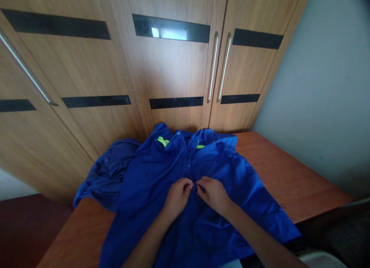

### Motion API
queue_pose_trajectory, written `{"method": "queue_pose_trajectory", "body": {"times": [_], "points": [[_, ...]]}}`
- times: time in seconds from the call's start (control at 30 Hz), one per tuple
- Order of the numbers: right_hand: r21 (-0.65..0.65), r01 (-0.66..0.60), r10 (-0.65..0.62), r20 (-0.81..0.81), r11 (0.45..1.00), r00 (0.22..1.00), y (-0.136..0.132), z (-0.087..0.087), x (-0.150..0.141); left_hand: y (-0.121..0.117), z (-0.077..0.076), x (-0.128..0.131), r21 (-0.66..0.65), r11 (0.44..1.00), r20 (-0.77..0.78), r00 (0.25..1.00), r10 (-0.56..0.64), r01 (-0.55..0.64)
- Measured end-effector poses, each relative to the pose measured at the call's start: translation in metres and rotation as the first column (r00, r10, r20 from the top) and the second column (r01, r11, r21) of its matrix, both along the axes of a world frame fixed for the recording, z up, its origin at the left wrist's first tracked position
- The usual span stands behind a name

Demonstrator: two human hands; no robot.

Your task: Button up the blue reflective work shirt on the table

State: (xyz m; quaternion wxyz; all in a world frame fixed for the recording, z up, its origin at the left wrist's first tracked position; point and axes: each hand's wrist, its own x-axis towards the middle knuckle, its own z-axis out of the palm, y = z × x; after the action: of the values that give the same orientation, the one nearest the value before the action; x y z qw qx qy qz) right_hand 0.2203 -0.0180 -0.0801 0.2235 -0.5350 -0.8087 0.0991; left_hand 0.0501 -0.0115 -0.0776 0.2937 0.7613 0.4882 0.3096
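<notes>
A blue button-up work shirt (150,179) lies spread over the wooden table, its collar end toward the wardrobe. Bright yellow-green patches (163,141) show near its top on both sides. Down the front runs the button strip, with a button (189,166) visible just above my hands. My left hand (180,193) pinches the strip's edge from the left, thumb and finger together. From the right, my right hand (212,193) pinches the cloth close beside it. The fingertips nearly meet; whatever small part sits between them is hidden.
Another bunched blue garment (112,164) lies at the table's left edge. Behind stands a wooden wardrobe (176,67) with metal handles (213,67) and dark strips. A grey wall (323,87) rises at the right. Bare reddish wood of the table (289,175) shows on the right.
</notes>
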Motion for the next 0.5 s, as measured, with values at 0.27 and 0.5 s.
{"method": "queue_pose_trajectory", "body": {"times": [0.27, 0.5], "points": [[-0.19, 0.127, -0.21, -0.528, 0.974, 0.823, 0.019, 0.003, 0.027, -0.011, 0.011, 0.002, 0.026, 0.998, -0.148, 0.988, -0.046, 0.05], [-0.287, 0.008, -0.146, -0.461, 0.958, 0.875, 0.002, 0.024, 0.036, -0.009, 0.007, 0.0, 0.022, 0.998, -0.19, 0.981, -0.048, 0.053]]}}
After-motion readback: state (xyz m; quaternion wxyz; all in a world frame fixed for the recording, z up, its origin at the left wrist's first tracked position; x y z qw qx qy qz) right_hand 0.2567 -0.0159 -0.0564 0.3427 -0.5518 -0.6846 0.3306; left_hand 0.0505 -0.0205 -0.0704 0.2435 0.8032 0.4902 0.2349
